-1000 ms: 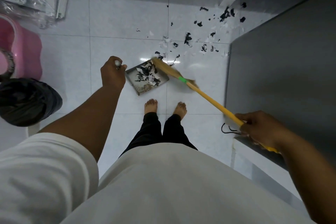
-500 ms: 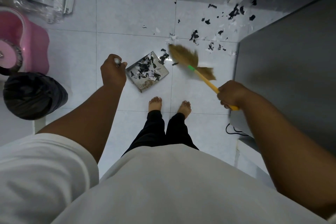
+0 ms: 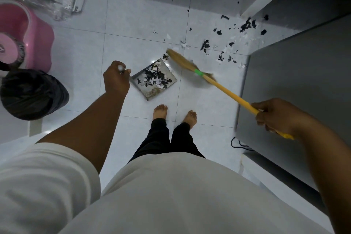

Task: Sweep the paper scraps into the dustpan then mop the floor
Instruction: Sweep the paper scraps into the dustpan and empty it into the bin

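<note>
Dustpan (image 3: 153, 80) between both hands

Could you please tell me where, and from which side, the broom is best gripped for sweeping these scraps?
Grip the broom on its bare yellow shaft near the top end, coming from the right, as the right hand does: the shaft slants up that way from the bristles beside the dustpan.

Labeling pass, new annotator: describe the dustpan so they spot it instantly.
On the white tiled floor, just ahead of the bare feet, lies the dustpan, its handle held by the left hand. It is the only flat grey tray, filled with black and white paper scraps.
</note>
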`<state>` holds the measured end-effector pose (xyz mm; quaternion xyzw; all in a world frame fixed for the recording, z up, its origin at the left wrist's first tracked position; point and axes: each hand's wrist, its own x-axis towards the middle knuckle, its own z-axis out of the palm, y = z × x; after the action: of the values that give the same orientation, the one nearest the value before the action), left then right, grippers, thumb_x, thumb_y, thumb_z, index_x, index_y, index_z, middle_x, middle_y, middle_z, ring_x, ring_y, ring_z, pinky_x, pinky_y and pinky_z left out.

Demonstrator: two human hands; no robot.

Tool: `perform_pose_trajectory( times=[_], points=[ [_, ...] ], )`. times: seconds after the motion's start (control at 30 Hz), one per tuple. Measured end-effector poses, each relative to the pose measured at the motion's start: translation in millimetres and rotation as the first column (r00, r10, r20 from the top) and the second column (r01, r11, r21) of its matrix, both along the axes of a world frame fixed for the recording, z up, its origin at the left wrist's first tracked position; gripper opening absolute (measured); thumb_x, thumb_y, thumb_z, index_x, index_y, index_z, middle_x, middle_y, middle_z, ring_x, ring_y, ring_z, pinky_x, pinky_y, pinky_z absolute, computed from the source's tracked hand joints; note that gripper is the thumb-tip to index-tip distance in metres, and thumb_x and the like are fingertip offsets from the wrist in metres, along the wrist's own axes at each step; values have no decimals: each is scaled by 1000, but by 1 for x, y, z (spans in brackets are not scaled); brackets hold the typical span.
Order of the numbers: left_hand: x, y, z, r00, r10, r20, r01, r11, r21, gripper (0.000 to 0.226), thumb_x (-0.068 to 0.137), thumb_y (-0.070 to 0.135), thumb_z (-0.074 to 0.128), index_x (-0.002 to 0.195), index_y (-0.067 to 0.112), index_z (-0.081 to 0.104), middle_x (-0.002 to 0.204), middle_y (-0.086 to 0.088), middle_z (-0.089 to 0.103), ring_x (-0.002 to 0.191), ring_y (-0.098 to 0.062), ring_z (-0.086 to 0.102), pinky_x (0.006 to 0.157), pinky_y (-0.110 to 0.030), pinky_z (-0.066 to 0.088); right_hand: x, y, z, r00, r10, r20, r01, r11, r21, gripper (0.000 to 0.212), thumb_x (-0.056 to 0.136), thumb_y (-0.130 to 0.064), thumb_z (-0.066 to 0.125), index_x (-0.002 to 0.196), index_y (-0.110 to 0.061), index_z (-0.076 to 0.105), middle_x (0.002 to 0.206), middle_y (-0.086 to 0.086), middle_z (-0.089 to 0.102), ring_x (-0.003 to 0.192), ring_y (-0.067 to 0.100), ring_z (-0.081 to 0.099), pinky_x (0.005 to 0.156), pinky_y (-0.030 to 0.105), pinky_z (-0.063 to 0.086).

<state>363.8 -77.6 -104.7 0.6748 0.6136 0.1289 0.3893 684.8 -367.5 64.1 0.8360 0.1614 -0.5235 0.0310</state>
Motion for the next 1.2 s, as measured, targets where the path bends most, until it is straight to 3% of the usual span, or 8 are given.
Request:
perform_pose_trajectory(
  times=[0.1, 0.23, 0.33, 0.57, 0.73, 0.83, 1.0, 1.2],
  points=[
    [-10, 2, 1, 1000, 25, 2, -25, 1000, 15, 15, 89, 2, 65, 91, 15, 56, 88, -5, 57, 78, -14, 53, 69, 0, 39, -1, 31, -21, 999, -9, 32, 9, 1000, 3, 41, 89, -9, 56, 130, -15, 60, 80, 12, 71, 50, 22, 60, 46, 29, 49],
    [-20, 4, -2, 998, 37, -41, -37, 999, 12, 11, 91, 11, 67, 94, 16, 58, 90, -4, 60, 82, -17, 57, 80, -22, 46, -25, 83, -58, 998, 55, 36, -54, 998, -39, 25, 86, -7, 52, 104, 1, 66, 83, 19, 71, 59, 29, 67, 53, 32, 54],
    [-22, 4, -4, 997, 63, -51, -62, 998, 15, 11, 90, 9, 66, 93, 14, 58, 89, -3, 59, 81, -16, 57, 78, -19, 44, -53, 109, -71, 978, 209, 1, -208, 975, -81, 21, 85, -5, 49, 97, 4, 63, 79, 20, 69, 58, 29, 68, 46, 27, 51],
    [-21, 9, -1, 996, 66, -66, -65, 998, 15, 14, 90, 5, 65, 92, 15, 56, 88, -3, 58, 81, -15, 55, 71, -11, 38, -41, 71, -27, 946, 322, -26, -323, 943, -76, 42, 88, -16, 52, 129, -23, 60, 91, 3, 67, 61, 20, 67, 42, 23, 46],
    [-24, 11, 2, 993, 87, -81, -87, 996, 8, 11, 90, 6, 64, 93, 14, 57, 89, -2, 58, 82, -16, 55, 77, -19, 40, -23, 21, 3, 984, 175, 10, -175, 984, -27, 49, 91, -15, 55, 138, -30, 53, 89, 5, 68, 60, 22, 66, 45, 30, 52],
    [-27, 12, 7, 993, 97, -69, -96, 995, 11, 12, 91, 2, 61, 93, 13, 57, 90, -3, 58, 81, -13, 55, 69, -6, 39, -16, 17, -4, 992, 116, 45, -115, 993, -29, 49, 91, -13, 56, 139, -26, 53, 85, 9, 71, 61, 26, 67, 56, 38, 58],
    [-36, 12, 14, 992, 108, -68, -107, 994, 19, 17, 92, -2, 58, 93, 14, 53, 91, -4, 58, 79, -8, 56, 63, 3, 38, -29, 29, -34, 998, 61, 32, -58, 994, -97, 41, 91, -12, 53, 132, -12, 58, 89, 12, 70, 64, 25, 66, 54, 27, 49],
    [-48, 6, 5, 985, 63, -162, -57, 997, 45, 10, 91, 3, 61, 101, 1, 62, 91, -2, 58, 83, -13, 54, 75, -16, 40, -78, 36, -51, 984, -103, -144, 82, 986, -142, 25, 87, -3, 51, 106, 3, 66, 73, 16, 65, 42, 18, 53, 43, 24, 44]
  ],
)
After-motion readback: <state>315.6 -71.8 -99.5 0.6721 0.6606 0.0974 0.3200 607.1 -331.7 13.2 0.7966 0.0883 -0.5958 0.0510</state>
